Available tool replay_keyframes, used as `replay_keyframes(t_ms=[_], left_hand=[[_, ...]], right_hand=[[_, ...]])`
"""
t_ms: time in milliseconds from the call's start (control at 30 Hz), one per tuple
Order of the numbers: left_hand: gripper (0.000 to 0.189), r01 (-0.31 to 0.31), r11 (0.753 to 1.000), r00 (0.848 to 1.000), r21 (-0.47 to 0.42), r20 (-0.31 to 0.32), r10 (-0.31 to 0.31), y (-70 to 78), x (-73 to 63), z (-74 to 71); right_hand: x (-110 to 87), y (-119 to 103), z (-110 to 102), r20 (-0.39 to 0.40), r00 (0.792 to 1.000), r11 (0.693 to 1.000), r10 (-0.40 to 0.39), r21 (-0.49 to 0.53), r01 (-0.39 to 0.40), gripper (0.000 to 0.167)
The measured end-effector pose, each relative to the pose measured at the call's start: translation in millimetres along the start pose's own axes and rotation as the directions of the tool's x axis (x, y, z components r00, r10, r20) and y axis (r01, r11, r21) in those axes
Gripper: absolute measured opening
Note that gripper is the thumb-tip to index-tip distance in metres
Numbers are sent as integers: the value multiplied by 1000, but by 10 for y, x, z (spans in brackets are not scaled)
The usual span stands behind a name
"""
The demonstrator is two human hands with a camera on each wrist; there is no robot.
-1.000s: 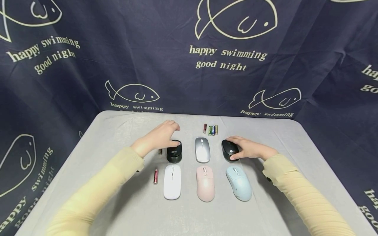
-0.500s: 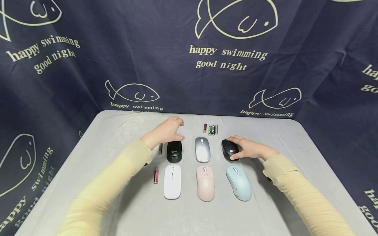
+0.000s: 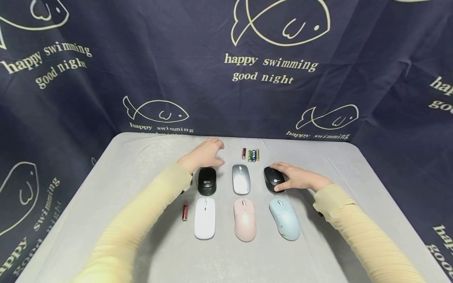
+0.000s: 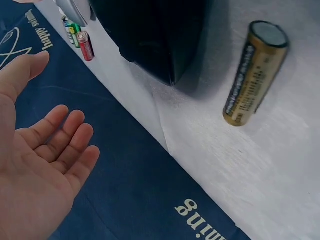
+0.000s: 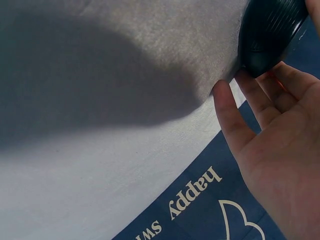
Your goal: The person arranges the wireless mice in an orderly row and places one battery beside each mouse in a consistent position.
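My left hand (image 3: 203, 154) hovers beyond the left black computer mouse (image 3: 207, 181), fingers relaxed and nothing in them. To its right, at the back, lie a red battery (image 3: 243, 153) and several green, blue and gold batteries (image 3: 253, 155). In the left wrist view a gold-and-black battery (image 4: 256, 75) lies beside that mouse; my sleeve mostly covers it in the head view. My right hand (image 3: 296, 177) holds another black mouse (image 3: 271, 179) on the table, thumb on its near side and fingers along the far side.
A silver mouse (image 3: 241, 180) lies between the black ones. Nearer me are a white mouse (image 3: 205, 219), a pink mouse (image 3: 245, 222) and a light blue mouse (image 3: 286, 220). A red battery (image 3: 185, 212) lies left of the white mouse. Dark blue printed cloth (image 3: 226, 106) hangs behind the table.
My left hand has moved off the left black mouse, away from me and to the right, towards the batteries at the back. My right hand has stayed on its mouse.
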State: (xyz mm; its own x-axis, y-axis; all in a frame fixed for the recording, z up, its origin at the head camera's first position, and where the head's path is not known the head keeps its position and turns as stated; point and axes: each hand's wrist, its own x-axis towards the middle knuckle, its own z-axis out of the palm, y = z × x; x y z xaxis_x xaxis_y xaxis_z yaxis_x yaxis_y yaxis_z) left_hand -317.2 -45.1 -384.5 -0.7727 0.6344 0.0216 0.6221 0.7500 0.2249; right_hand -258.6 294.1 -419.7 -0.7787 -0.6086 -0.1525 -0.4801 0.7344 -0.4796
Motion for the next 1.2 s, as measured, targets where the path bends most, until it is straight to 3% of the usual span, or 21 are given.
replay_keyframes(t_ms=[267, 533, 967, 1200], left_hand=[[52, 8, 1000, 1000, -11, 6, -8, 17, 145, 13], [54, 60, 998, 996, 2, 64, -60, 40, 243, 20], [57, 62, 988, 990, 140, 117, -79, 97, 463, 152], [58, 99, 986, 984, 138, 136, -118, 163, 577, 238]], right_hand=[[0, 4, 5, 1, 1000, 1000, 0, 1, 0, 85], [1, 11, 0, 6, 1000, 1000, 5, -4, -5, 86], [8, 5, -2, 8, 1000, 1000, 6, 9, -6, 86], [3, 1, -5, 4, 1000, 1000, 5, 6, -5, 86]])
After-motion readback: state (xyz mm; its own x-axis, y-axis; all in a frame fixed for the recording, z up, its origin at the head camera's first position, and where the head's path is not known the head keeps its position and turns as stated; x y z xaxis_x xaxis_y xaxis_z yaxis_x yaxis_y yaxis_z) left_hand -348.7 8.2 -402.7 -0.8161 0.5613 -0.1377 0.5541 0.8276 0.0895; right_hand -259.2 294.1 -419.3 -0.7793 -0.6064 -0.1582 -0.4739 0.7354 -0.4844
